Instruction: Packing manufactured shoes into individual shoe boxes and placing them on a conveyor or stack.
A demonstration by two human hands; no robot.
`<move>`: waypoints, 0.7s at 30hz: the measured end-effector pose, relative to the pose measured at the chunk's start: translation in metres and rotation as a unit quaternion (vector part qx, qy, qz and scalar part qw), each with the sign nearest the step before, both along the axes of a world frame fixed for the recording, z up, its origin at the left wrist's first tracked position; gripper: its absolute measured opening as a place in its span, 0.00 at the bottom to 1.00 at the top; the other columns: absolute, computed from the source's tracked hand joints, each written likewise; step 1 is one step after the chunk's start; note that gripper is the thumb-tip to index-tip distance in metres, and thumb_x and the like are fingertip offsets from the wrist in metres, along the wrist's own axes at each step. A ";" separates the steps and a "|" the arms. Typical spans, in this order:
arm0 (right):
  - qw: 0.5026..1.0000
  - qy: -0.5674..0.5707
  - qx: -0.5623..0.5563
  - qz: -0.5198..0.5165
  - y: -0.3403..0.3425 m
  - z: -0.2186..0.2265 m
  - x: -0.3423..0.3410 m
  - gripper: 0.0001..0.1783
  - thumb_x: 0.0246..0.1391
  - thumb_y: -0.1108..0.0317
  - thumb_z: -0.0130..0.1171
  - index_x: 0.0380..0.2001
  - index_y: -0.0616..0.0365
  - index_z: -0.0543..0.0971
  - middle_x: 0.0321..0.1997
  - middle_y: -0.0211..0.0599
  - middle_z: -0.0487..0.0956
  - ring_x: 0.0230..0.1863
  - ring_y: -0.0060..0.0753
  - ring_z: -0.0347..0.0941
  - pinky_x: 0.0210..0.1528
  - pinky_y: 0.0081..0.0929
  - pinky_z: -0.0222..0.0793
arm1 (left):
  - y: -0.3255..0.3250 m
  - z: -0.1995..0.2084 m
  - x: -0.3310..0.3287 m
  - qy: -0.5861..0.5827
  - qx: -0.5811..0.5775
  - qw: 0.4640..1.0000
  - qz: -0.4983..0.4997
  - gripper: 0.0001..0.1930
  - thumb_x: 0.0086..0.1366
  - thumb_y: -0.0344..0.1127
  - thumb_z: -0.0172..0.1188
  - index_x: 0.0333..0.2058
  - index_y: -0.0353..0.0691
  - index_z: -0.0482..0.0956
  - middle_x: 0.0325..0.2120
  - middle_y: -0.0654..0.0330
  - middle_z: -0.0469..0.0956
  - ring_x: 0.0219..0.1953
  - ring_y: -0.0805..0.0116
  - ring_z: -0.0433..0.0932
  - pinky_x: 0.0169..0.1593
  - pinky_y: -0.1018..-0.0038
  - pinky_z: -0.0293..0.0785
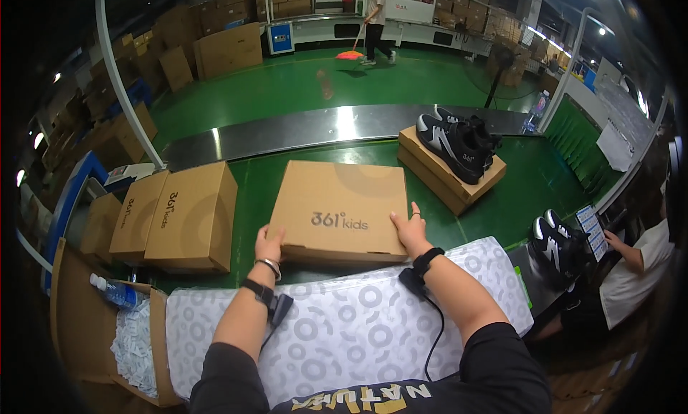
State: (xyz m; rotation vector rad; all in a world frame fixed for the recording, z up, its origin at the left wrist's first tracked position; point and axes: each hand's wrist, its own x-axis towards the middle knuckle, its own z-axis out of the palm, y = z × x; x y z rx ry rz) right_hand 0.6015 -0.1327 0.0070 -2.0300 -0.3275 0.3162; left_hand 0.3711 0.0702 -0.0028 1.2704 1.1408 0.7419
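A closed brown cardboard shoebox [337, 199] lies flat on the green bench in front of me. My left hand [269, 243] grips its near left corner, and my right hand [411, 231] grips its near right corner; the fingers under and behind the edges are partly hidden. Just on my side of the box spreads a stack of white wrapping paper [344, 321] with grey ring patterns. Beyond my right hand, a pair of black and white sneakers [459, 145] rests on another closed shoebox [437, 172].
Several shoeboxes [192, 217] stand on edge at the left. An open carton [161, 349] holds small white packets [135, 342] and a water bottle [115, 291]. A metal ledge [287, 131] runs behind. More sneakers [555, 242] and a seated person [634, 270] are at right; another person [375, 23] sweeps far off.
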 end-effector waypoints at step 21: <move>0.904 0.197 0.311 -0.216 -0.081 -0.029 0.195 0.53 0.40 0.66 0.58 0.60 0.42 0.30 0.53 0.39 0.59 0.44 0.39 0.61 0.34 0.39 0.62 | 0.006 0.045 -0.082 0.005 0.180 0.980 -0.082 0.06 0.55 0.28 0.52 0.33 0.36 0.71 0.24 0.63 0.73 0.24 0.79 0.71 0.27 0.86 0.66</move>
